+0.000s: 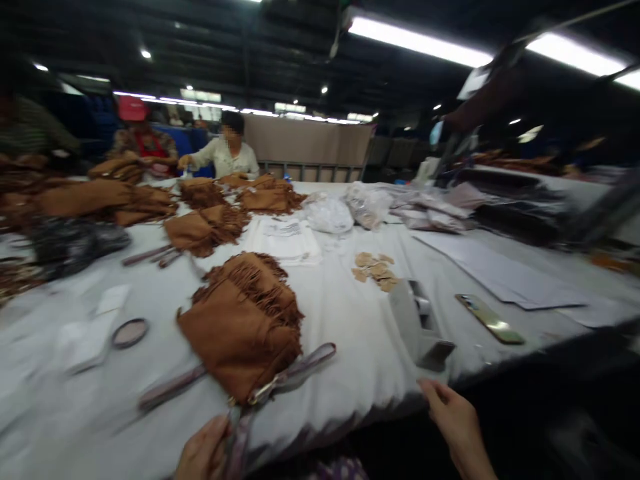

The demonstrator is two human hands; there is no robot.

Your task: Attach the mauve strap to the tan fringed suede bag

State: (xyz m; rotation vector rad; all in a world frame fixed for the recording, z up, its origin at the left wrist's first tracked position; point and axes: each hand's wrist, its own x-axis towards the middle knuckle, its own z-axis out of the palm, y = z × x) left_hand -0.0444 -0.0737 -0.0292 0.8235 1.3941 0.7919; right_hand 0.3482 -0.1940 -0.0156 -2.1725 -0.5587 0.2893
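A brown fringed pouch (240,333) lies on the white-covered table, with a metal clasp and a wrist strap (313,360) at its near corner. Just below that corner, my left hand (203,450) has its fingers closed on a strap (239,443). My right hand (453,420) is at the table's front edge, thumb and forefinger pressed together; anything between them is too small to make out. Right beyond it stands a grey tape dispenser (420,327). Several tan pieces (376,270) lie in a loose pile behind the dispenser.
A phone (490,319) and white sheets (495,270) lie at right. Clear plastic bags (327,212), printed papers (285,240) and more brown pouches (200,227) are farther back. A black plastic bag (75,243) and round disc (130,333) lie left. Two people (233,150) (143,140) sit across.
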